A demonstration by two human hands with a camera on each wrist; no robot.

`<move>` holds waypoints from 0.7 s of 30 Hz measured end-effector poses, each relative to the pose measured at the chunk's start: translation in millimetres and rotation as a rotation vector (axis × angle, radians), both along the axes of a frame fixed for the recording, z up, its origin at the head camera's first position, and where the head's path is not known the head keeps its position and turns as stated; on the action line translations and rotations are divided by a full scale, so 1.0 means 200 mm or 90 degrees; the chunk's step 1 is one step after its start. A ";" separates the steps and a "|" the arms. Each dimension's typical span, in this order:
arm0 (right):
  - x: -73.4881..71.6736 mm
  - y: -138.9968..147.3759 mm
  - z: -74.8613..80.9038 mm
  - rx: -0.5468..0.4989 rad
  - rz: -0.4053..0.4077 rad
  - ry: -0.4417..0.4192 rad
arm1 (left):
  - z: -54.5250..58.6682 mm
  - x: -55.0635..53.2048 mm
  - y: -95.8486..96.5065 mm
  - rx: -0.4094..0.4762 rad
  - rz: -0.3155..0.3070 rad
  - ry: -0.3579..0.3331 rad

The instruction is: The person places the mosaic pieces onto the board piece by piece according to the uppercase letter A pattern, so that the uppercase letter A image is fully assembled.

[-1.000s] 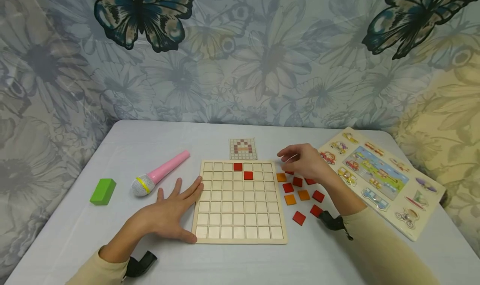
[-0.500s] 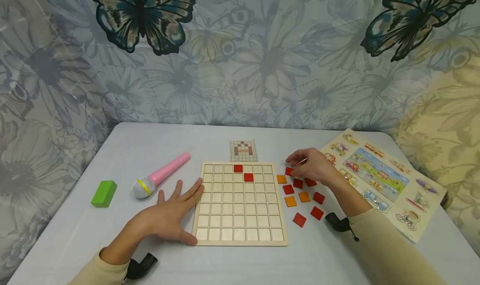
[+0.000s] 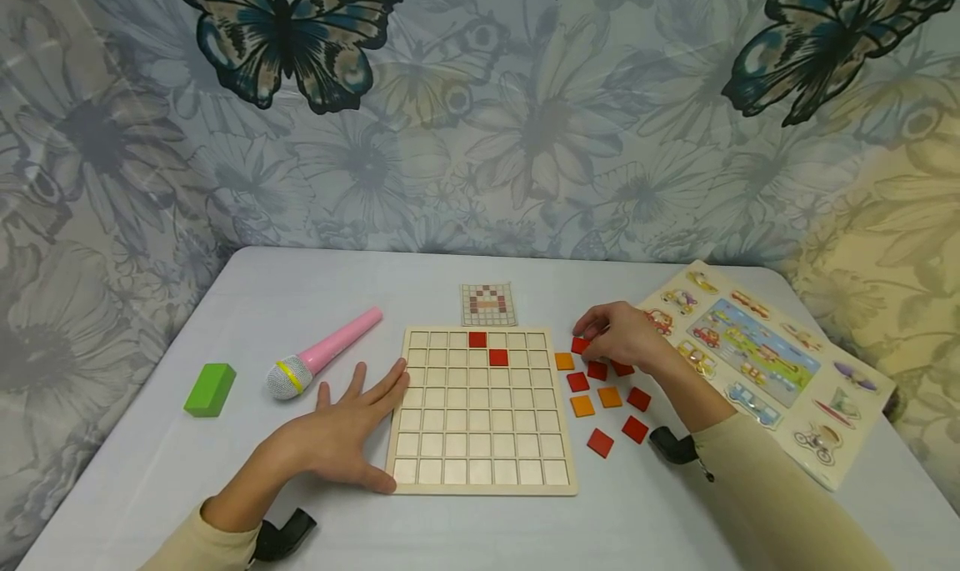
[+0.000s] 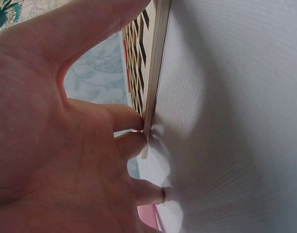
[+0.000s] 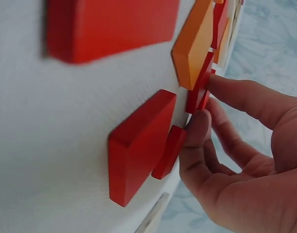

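A wooden grid board lies flat on the table, with one red tile in its top row and another red tile in the second row. My left hand is spread at the board's left side, thumb and fingertips touching its edge; in the left wrist view the palm hides part of the grid. On the right, my right hand pinches a red square tile between thumb and finger. Loose red tiles and orange tiles lie around it.
A small pattern card lies behind the board. To the left are a pink toy microphone and a green block. A vehicle picture puzzle sits slanted at the right, beneath the right forearm's side.
My right hand has come down and back from beside the board's upper right corner onto a red tile, its fingers closing round it. The left hand keeps its place on the board.
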State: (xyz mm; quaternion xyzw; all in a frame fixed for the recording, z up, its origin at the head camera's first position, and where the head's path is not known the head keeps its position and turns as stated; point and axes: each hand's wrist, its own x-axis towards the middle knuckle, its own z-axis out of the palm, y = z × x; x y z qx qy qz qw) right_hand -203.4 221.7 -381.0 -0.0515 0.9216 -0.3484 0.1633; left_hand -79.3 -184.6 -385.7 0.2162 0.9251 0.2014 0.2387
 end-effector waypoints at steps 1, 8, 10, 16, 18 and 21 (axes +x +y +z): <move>0.00 0.00 0.00 0.003 -0.001 0.001 | 0.00 0.00 0.00 0.000 0.000 0.000; 0.00 -0.02 -0.01 0.021 -0.009 0.004 | 0.00 0.00 0.00 -0.002 0.001 0.001; 0.00 -0.02 0.00 0.026 -0.006 0.008 | 0.00 0.00 0.00 0.000 0.001 0.001; 0.00 -0.01 0.00 0.031 -0.005 0.007 | 0.00 0.00 -0.01 0.004 -0.002 0.002; 0.00 -0.01 0.00 0.030 -0.004 0.006 | 0.00 0.00 -0.01 0.004 -0.001 0.001; 0.00 0.00 0.00 0.028 -0.002 0.007 | 0.00 0.00 -0.01 0.003 0.000 0.000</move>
